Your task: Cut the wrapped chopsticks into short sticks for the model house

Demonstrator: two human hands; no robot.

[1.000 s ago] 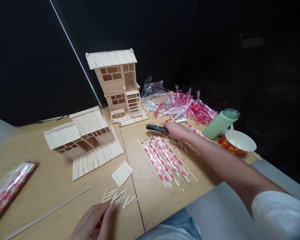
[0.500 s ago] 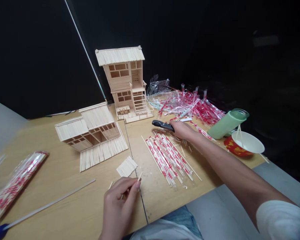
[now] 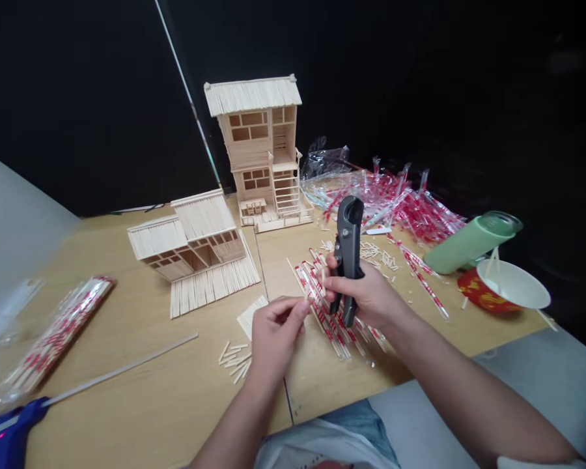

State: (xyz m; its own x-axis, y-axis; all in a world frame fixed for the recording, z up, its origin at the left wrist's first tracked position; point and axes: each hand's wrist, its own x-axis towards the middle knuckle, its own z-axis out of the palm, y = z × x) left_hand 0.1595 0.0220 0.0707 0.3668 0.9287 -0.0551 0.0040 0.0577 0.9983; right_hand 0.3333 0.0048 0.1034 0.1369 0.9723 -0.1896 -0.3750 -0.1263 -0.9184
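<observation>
Above the tabletop, my right hand (image 3: 377, 298) is wrapped round a black pipe cutter (image 3: 350, 241), its curved jaw pointing up. A short wooden stick (image 3: 323, 279) shows at that hand's fingertips. Close by, my left hand (image 3: 276, 332) pinches the end of another small stick (image 3: 306, 294), mostly hidden by the fingers. Beneath both hands lie several chopsticks in red-printed wrappers (image 3: 334, 335). Left of my left hand is a pile of short cut sticks (image 3: 234, 359), and a small slatted panel (image 3: 249, 316) is partly covered by it.
A two-storey stick house (image 3: 254, 140) and a lower stick house (image 3: 200, 238) stand behind. Torn wrappers (image 3: 395, 198), a green bottle (image 3: 469, 244) and a red bowl (image 3: 486, 303) sit right. A blue glue gun (image 3: 14, 426) and bagged chopsticks (image 3: 61, 335) lie left.
My right hand has lifted the cutter from behind the wrapped chopsticks and brought it upright beside my left hand. My left hand has moved right and up, uncovering the cut sticks.
</observation>
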